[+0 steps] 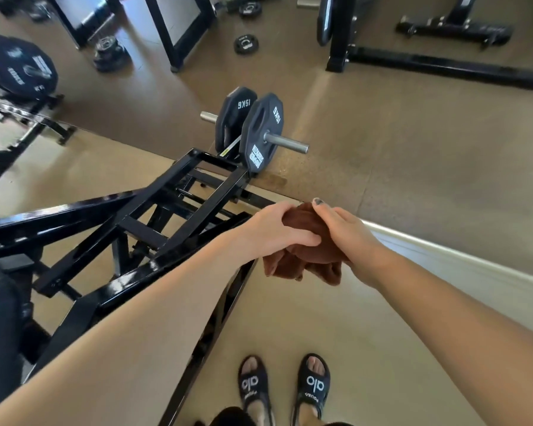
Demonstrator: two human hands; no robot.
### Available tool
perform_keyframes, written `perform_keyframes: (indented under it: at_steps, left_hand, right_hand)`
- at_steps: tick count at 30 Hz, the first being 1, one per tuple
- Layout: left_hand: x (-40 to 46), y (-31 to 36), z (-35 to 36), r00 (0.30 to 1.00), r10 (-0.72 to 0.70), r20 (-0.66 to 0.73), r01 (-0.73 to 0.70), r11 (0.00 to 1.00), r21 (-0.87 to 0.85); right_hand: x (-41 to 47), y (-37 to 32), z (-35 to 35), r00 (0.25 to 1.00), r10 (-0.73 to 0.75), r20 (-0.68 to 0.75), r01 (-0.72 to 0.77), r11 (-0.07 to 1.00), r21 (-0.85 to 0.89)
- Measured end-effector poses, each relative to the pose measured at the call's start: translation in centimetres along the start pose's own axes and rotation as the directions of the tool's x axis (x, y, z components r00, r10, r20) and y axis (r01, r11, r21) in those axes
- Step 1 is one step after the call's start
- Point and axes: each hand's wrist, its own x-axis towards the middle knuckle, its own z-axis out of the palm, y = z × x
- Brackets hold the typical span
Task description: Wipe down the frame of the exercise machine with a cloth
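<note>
A brown cloth [302, 265] is bunched between both my hands at the middle of the view, its loose end hanging down. My left hand [271, 229] grips it from the left and my right hand [342, 229] from the right. The machine's black steel frame [154, 219] lies low to the left, with crossing bars. The cloth is held in the air just right of the frame's near bar and touches none of it. A 15 kg plate [260, 133] sits on the frame's far steel peg.
A large wall mirror rises from the floor behind the machine; a white skirting strip [462, 256] runs at the right. Loose weight plates [246, 43] and other black racks appear in the reflection. My feet in black sandals [285, 385] stand on tan floor.
</note>
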Motion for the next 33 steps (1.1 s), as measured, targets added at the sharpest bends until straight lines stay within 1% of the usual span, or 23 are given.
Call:
perform_keyframes:
  at_steps: [3,5,7,10,13,15,17,18,20,22,24,28,30,33]
  left_hand:
    - [0.9,0.6,-2.4,1.0,-0.029,0.005,0.029,0.998,-0.062]
    - [1.7,1.0,-4.0,1.0,-0.022,0.02,0.023,0.995,-0.092]
    - [2.8,1.6,-5.6,1.0,0.006,-0.002,-0.006,0.996,-0.083]
    - [4.9,2.6,-7.7,0.993,0.072,-0.095,-0.073,0.997,-0.003]
    - [7.2,4.1,-9.2,0.98,0.096,-0.172,-0.088,0.995,0.057]
    - [8.5,5.9,-10.0,0.979,0.111,-0.168,-0.094,0.99,0.108]
    - [9.8,8.2,-10.8,0.987,0.111,-0.115,-0.098,0.988,0.118]
    - [10.6,9.4,-11.1,0.992,0.099,-0.083,-0.091,0.991,0.096]
    - [12.4,12.1,-11.6,0.999,0.044,-0.027,-0.045,0.999,-0.003]
    - [14.5,14.7,-12.0,0.999,-0.038,0.015,0.04,0.986,-0.163]
    - [16.9,17.3,-12.2,0.995,-0.092,0.036,0.098,0.948,-0.303]
    - [21.7,22.3,-12.2,0.992,-0.117,-0.045,0.091,0.92,-0.382]
    - [23.9,24.8,-11.8,0.99,-0.121,-0.075,0.077,0.898,-0.433]
    - [26.9,28.2,-11.5,0.979,-0.131,-0.153,0.039,0.868,-0.495]
  right_hand:
    - [1.0,-2.2,-0.1,1.0,-0.024,0.02,0.024,1.0,-0.008]
    - [2.2,-4.0,0.1,0.999,-0.047,-0.011,0.047,0.998,-0.035]
    - [3.6,-6.0,0.3,0.997,-0.053,-0.06,0.05,0.998,-0.048]
    - [5.8,-8.9,0.4,0.994,-0.001,-0.107,0.006,0.999,0.041]
    - [7.6,-11.7,0.4,0.994,0.065,-0.09,-0.053,0.99,0.133]
    - [8.3,-13.5,-0.2,0.995,0.08,-0.066,-0.065,0.977,0.201]
    - [9.0,-15.1,-1.7,0.995,0.074,-0.063,-0.055,0.964,0.262]
    - [9.5,-15.9,-2.8,0.995,0.076,-0.064,-0.055,0.959,0.279]
    - [10.5,-17.7,-5.3,0.994,0.087,-0.061,-0.066,0.954,0.291]
    - [11.7,-19.6,-8.2,0.993,0.101,-0.055,-0.081,0.953,0.291]
    - [13.1,-21.4,-11.2,0.993,0.106,-0.042,-0.092,0.96,0.265]
    - [16.6,-24.2,-17.3,0.999,0.011,-0.041,-0.003,0.983,0.186]
    - [18.1,-25.9,-20.3,1.0,-0.018,0.004,0.017,0.985,0.174]
    - [20.2,-29.0,-24.0,0.992,-0.045,0.118,0.025,0.986,0.167]
